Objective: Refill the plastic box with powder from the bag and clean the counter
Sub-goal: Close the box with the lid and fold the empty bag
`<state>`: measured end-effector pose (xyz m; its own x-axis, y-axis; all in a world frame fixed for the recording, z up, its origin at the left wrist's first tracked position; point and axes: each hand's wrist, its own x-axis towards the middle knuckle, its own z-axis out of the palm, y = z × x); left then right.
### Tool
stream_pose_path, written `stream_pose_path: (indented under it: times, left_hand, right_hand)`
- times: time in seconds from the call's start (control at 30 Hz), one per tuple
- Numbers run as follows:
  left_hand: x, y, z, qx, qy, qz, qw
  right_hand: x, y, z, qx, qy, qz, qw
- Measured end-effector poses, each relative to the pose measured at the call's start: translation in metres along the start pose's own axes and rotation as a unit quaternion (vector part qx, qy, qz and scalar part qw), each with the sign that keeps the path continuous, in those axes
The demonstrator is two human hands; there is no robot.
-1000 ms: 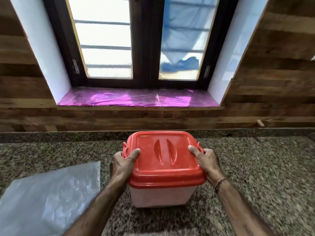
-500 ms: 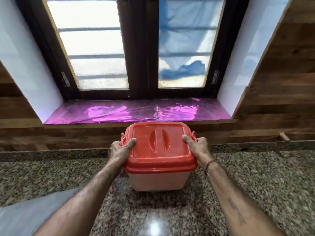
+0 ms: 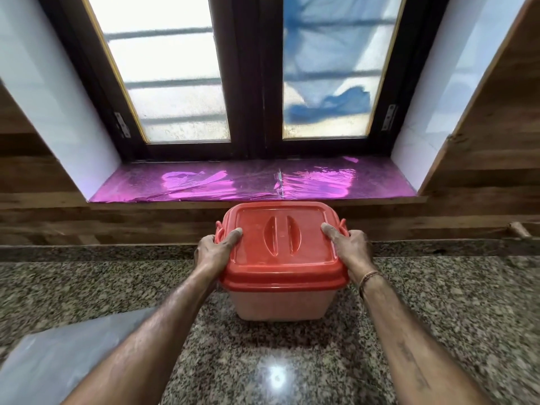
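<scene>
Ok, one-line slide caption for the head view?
Both hands, left hand and right hand, grip the red-lidded plastic box over the granite counter.

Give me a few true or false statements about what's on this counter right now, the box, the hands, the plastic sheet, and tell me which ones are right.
1. The lid is on the box. True.
2. Only the left hand holds the box. False: the right hand grips the other side, each thumb on the lid.
3. The lid is blue. False: it is red.
4. A plastic sheet lies on the counter left of the box. True.
5. The box stands on the window sill. False: it is at the counter, in front of and below the sill.
</scene>
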<state>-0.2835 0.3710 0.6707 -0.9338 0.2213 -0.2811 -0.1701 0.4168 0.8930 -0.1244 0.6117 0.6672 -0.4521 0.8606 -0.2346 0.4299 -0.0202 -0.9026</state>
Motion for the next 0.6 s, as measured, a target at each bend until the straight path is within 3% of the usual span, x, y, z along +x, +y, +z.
stream_pose_path:
  times: [0.13,0.2,0.3,0.47,0.6]
  left_hand:
    - [-0.021,-0.006,-0.009,0.062,0.025,0.055,0.996]
    - [-0.036,-0.015,-0.018,0.058,0.039,0.081,0.994]
    - [-0.057,-0.042,-0.046,0.070,0.054,0.091,0.992]
    - [-0.077,-0.104,-0.120,0.127,0.103,0.054,0.985]
    - [-0.092,-0.167,-0.190,0.161,0.107,0.005,0.981]
  right_hand:
    - [-0.031,-0.004,0.002,-0.175,0.097,-0.107,0.974]
    - [-0.053,-0.005,0.011,-0.197,0.162,-0.217,0.942]
    - [-0.094,-0.007,0.041,-0.196,0.188,-0.336,0.902]
    - [-0.181,-0.002,0.112,-0.131,0.098,-0.430,0.888]
    - [-0.246,0.035,0.181,-0.153,-0.039,-0.400,0.903]
